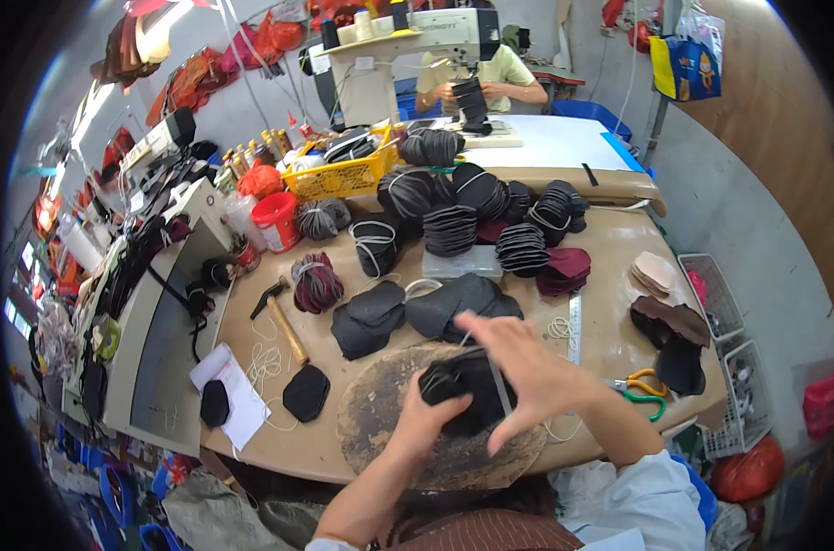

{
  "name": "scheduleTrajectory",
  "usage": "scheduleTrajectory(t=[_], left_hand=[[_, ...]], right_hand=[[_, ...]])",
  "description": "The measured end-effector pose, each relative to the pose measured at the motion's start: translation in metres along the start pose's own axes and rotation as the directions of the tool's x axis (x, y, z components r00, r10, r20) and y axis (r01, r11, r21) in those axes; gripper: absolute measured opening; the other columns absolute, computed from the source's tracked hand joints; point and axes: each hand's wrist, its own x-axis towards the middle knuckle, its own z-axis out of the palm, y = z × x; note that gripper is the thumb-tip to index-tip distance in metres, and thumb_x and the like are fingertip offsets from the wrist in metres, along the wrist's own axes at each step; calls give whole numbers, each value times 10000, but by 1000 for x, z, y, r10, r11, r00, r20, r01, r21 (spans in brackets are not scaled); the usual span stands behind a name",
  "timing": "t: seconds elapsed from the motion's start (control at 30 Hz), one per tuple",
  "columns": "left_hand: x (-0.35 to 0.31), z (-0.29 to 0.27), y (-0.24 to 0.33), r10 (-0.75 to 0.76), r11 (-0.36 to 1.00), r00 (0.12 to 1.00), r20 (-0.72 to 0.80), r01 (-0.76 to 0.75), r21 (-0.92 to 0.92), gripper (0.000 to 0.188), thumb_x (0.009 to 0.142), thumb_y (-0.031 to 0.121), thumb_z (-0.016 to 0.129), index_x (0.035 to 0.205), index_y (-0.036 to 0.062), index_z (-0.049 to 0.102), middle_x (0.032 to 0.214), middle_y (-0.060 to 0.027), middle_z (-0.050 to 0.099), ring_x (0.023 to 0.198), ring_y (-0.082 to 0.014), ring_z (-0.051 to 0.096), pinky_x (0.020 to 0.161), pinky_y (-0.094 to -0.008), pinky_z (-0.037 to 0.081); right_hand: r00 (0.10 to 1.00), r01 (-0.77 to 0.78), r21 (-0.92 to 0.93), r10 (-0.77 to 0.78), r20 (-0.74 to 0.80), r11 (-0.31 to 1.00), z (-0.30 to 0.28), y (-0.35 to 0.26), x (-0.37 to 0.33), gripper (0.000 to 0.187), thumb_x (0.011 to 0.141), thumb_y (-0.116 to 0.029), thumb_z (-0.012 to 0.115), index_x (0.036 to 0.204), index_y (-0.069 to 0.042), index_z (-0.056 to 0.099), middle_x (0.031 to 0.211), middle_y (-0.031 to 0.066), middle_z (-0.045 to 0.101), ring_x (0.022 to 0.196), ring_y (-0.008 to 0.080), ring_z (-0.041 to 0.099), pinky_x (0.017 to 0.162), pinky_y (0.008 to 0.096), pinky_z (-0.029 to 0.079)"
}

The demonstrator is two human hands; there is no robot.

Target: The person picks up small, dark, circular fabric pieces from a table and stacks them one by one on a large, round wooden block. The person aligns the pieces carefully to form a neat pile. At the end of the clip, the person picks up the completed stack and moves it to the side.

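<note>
My left hand (424,421) is closed round a stack of black fabric pieces (477,390) above a round worn wooden block (371,404). A pale elastic band (501,384) runs across the stack's right side. My right hand (536,367) is at that side, thumb and fingers spread wide, with the band stretched at them; exactly where it loops round the fingers is hidden. Behind the block lie loose dark grey pieces (463,308) and another dark pile (366,321). A single black piece (306,393) rests left of the block.
A hammer (284,321), scissors (651,386), a ruler (575,326) and string (559,328) lie around. Banded bundles (449,230), a red bucket (275,220) and a yellow basket (348,174) stand farther back. Another person (509,78) works at a sewing machine (408,46).
</note>
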Motion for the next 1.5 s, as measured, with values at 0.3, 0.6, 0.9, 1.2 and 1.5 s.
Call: scheduleTrajectory(t=[0.3, 0.6, 0.9, 1.2, 1.5], left_hand=[[22, -6, 43, 215, 775, 936, -280, -338, -534, 471, 832, 59, 659, 1264, 25, 475, 1184, -114, 586, 1080, -244, 596, 922, -390, 497], [-27, 19, 58, 250, 452, 774, 582, -624, 637, 707, 614, 25, 797, 1200, 33, 401, 1085, -159, 450, 1061, -332, 499, 909, -379, 421], [-29, 9, 44, 268, 940, 873, 407, -144, -310, 644, 767, 79, 739, 1320, 6, 418, 1214, -103, 551, 1137, -231, 546, 961, -369, 450], [5, 37, 11, 397, 846, 910, 119, -413, 336, 1002, 781, 190, 762, 1441, 2, 32, 1379, -178, 254, 1254, -294, 387, 1024, -416, 373], [-18, 11, 9, 377, 473, 915, 144, -324, 819, 892, 778, 222, 766, 1423, -25, 202, 1411, -240, 204, 1251, -345, 379, 1008, -428, 383]], right_hand=[[773, 315, 854, 411, -484, 414, 65, 19, -38, 892, 771, -532, 697, 1383, 10, 340, 1476, 173, 329, 1398, 290, 266, 1159, 416, 170], [915, -402, 506, 357, 189, 763, 29, 50, -11, 913, 823, -514, 675, 1435, 27, 266, 1437, 147, 368, 1324, 246, 357, 1110, 387, 262], [693, -658, 730, 230, 683, -184, 70, 162, -103, 655, 934, -416, 513, 1359, 69, 399, 1382, 168, 457, 1287, 286, 429, 1077, 412, 336], [802, -231, 789, 570, -177, 570, 54, 45, -25, 716, 906, -331, 629, 1445, -55, 245, 1344, 111, 421, 1204, 201, 464, 988, 365, 400], [358, -341, 563, 658, -663, 753, -136, 236, 31, 607, 922, -431, 564, 1390, -94, 375, 1319, 127, 487, 1127, 250, 518, 913, 383, 434]])
